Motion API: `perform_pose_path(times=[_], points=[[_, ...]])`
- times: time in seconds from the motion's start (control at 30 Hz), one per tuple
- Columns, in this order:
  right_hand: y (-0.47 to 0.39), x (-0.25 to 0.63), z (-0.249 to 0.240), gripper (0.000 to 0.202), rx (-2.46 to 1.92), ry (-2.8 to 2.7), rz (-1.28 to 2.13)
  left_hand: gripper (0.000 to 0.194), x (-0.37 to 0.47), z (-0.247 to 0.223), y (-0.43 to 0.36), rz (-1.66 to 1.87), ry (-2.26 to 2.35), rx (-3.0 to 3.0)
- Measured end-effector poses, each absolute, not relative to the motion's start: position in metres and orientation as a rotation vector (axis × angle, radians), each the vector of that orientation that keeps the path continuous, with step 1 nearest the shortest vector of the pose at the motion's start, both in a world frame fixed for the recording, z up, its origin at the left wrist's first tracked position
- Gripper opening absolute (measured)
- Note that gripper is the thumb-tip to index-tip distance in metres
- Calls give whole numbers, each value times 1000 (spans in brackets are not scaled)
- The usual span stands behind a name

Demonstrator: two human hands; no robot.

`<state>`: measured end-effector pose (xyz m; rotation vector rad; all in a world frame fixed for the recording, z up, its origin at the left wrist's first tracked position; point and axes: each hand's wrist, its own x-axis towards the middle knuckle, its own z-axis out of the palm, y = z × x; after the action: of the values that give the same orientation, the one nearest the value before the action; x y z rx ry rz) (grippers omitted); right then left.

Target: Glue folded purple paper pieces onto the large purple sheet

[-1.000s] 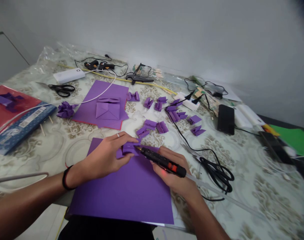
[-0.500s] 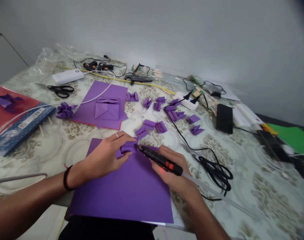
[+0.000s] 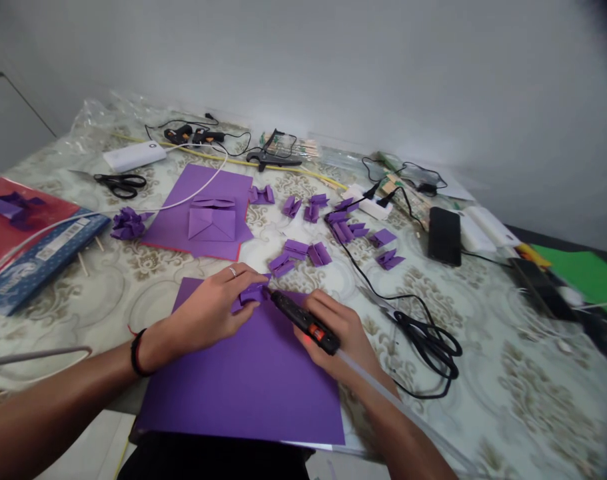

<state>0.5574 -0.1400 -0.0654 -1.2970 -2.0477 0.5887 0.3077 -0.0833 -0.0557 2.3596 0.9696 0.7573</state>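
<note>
Mid-frame, your left hand point(image 3: 210, 305) pinches a folded purple piece point(image 3: 254, 292), likely steadying it for the glue gun point(image 3: 299, 316) in your right hand's point(image 3: 344, 339) closed grip.

I can make out no words or numbers from here. Left of my left fingers point(image 3: 247, 273), the blue packet point(image 3: 46, 272) bears a striped white label point(image 3: 66, 247) and a pale logo point(image 3: 17, 275), both too blurred to read.

Toward the far left of the patterned surface point(image 3: 483, 333), crumpled clear plastic point(image 3: 90, 127) lies near a white power bank point(image 3: 133, 157), with black-handled scissors point(image 3: 126, 187) just in front; rightward, a black rectangular device point(image 3: 444, 239) lies flat, well apart from a green sheet point(image 3: 580, 275).
</note>
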Motion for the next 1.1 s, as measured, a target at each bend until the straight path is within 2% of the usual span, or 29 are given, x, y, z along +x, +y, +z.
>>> perform_pose_path(times=[0.3, 0.43, 0.6, 0.73, 0.87, 1.0, 1.1], points=[[-136, 562, -65, 17, -1440, -1963, 516, 35, 305, -53, -81, 745, 987, 2320], [-126, 595, -63, 11, -1576, -1874, 285, 40, 304, -48, -81, 743, 998, 2297], [-119, 660, -83, 14, -1883, -1717, 65, 38, 305, -44, -83, 757, 979, 2244], [-121, 692, -100, 19, -2021, -1700, 188, 36, 305, -44, -85, 778, 929, 2211], [-123, 702, -96, 35, -2022, -1728, 268, 35, 303, -43, -85, 762, 923, 2209], [-124, 674, -76, 31, -1810, -1643, 247, 33, 305, -41, -86, 736, 937, 2183], [-128, 626, -63, 32, -1478, -1659, 667, 32, 308, -37, -90, 719, 917, 2129]])
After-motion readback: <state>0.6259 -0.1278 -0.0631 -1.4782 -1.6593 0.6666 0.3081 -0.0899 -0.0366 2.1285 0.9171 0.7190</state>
